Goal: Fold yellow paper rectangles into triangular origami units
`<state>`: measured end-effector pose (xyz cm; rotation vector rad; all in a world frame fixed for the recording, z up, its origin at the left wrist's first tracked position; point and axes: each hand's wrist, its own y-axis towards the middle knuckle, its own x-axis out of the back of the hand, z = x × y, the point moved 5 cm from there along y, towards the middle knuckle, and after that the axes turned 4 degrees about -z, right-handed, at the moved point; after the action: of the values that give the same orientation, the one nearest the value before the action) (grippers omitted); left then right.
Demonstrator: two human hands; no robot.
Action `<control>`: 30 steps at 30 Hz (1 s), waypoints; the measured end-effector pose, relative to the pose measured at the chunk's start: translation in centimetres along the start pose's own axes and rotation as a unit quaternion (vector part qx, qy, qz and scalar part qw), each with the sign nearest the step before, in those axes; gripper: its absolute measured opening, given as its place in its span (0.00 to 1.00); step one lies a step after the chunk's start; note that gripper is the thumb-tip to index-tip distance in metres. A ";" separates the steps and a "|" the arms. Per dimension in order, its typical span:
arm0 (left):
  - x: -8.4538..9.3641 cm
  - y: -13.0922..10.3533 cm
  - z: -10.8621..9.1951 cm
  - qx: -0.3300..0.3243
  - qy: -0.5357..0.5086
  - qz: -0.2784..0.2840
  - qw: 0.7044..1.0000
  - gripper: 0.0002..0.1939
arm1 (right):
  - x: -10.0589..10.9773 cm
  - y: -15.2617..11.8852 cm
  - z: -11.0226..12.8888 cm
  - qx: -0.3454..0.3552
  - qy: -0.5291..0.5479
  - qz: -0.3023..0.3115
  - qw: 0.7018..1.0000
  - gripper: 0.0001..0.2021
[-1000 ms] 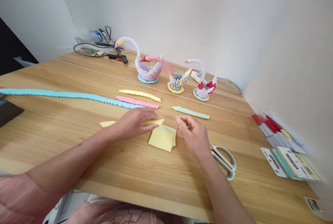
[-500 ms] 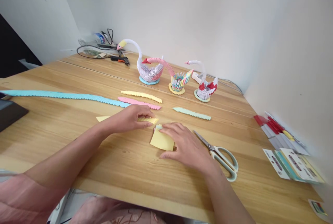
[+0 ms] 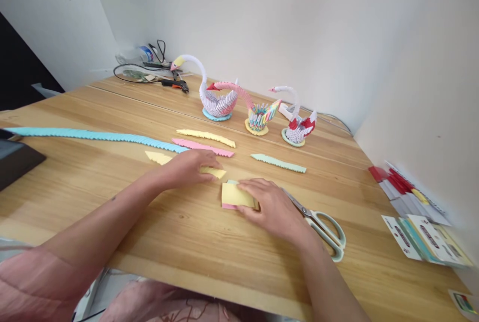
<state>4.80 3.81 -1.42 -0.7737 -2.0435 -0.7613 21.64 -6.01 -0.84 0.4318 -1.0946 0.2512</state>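
My left hand (image 3: 194,168) is closed round a narrow yellow folded-paper strip (image 3: 157,158) lying on the table, its middle hidden under my hand. Just to the right, my right hand (image 3: 271,207) grips a small stack of paper sheets (image 3: 235,195). The top sheet is yellow, with pink and pale green edges peeking out beneath it. Right beside that wrist lie scissors (image 3: 318,222) with pale handles. Beyond my left hand are a pink folded strip (image 3: 202,147), another yellow one and a long blue one (image 3: 101,135).
Folded-paper swans stand at the back: a large white one (image 3: 219,105), a multicoloured one (image 3: 258,117) and a red-and-white one (image 3: 297,132). A pale green strip (image 3: 279,163) lies ahead. Paper packs (image 3: 426,240) are at right, a glue gun (image 3: 175,84) back left, a dark object (image 3: 22,160) left.
The yellow strip under my left hand has turned, its far left end moving away from me. My right hand has shifted slightly right and turned the paper stack, exposing a pink edge.
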 end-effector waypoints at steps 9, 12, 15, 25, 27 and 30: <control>-0.7 0.5 -3.7 -0.124 -0.067 -0.084 0.986 0.13 | 0.2 0.3 -0.5 -0.008 0.025 -0.040 0.999 0.11; -1.4 0.5 -4.5 -0.143 -0.096 -0.068 0.983 0.09 | 0.6 0.3 -0.8 -0.025 0.034 -0.104 0.994 0.08; -1.8 0.6 -4.3 -0.093 -0.120 -0.073 0.986 0.12 | 0.8 0.3 -1.1 -0.042 0.035 -0.128 0.990 0.06; -2.3 0.6 -3.6 0.080 -0.295 -0.031 0.952 0.11 | 1.1 0.2 -1.2 -0.111 0.082 -0.139 0.981 0.16; -2.1 0.6 -3.8 0.081 -0.284 -0.043 0.954 0.12 | 1.1 0.2 -1.3 -0.127 0.083 -0.144 0.978 0.19; -1.6 0.5 -3.7 0.093 -0.247 -0.078 0.962 0.17 | 1.0 0.0 -2.1 -0.161 0.122 -0.138 0.970 0.21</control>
<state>7.68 1.06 -0.81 -0.7532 -2.6062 -0.4781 23.78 -5.01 -0.78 0.2495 -0.8031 -0.1180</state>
